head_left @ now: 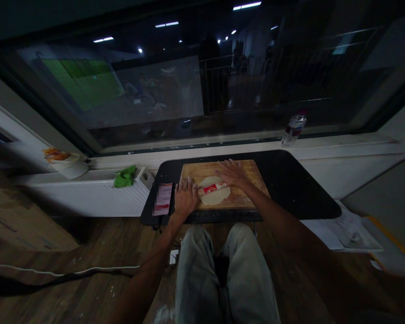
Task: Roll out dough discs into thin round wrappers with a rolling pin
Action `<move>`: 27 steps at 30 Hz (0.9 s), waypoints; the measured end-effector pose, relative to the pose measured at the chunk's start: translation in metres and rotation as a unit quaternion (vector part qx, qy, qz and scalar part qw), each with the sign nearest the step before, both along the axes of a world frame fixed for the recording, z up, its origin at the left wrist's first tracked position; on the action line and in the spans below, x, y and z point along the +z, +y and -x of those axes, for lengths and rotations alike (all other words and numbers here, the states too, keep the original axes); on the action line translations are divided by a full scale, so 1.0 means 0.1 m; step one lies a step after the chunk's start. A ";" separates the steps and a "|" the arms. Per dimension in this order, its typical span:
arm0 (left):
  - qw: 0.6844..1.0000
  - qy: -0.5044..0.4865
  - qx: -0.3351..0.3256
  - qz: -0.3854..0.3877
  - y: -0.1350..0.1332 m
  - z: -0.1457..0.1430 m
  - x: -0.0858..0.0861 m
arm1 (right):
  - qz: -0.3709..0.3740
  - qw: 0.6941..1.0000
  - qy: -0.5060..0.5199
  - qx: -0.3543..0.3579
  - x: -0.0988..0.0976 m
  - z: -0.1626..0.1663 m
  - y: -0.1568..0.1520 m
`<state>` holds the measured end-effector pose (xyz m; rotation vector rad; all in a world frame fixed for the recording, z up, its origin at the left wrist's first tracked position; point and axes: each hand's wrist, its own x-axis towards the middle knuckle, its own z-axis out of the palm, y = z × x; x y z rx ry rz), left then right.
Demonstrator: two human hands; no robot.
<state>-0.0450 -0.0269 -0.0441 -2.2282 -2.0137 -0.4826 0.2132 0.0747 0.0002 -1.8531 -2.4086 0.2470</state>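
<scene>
A round, thin sheet of pale dough (213,199) lies on a wooden board (238,201). Across it runs a rolling pin (212,188) with a red and white label round its middle. At the pin's left end is my left hand (186,195), palm down, fingers stretched forward over the board. My right hand (234,173) lies over the other end with its fingers spread. Both palms touch the pin and cover its ends. Some white powder shows on my fingers.
The board sits on a black table (290,184). A pinkish packet (162,199) lies at its left. Behind, a bottle (294,129) stands on the windowsill. A green cloth (124,176) and a white bowl (70,167) rest by the radiator (97,198). A white cable (70,272) crosses the floor.
</scene>
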 end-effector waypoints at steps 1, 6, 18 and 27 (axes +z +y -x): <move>1.000 0.005 0.002 0.007 -0.04 -0.01 0.00 | 0.007 1.000 0.004 -0.002 0.01 0.01 0.00; 1.000 -0.003 -0.002 -0.014 -0.18 -0.06 -0.04 | 0.003 1.000 0.008 -0.002 0.02 0.04 0.01; 0.996 -0.004 0.043 -0.079 -0.59 -0.39 0.01 | -0.126 0.984 0.014 0.128 -0.12 -0.07 0.11; 0.992 -0.041 0.046 -0.112 -0.88 -0.69 -0.13 | -0.124 0.977 0.011 0.174 -0.41 -0.24 0.27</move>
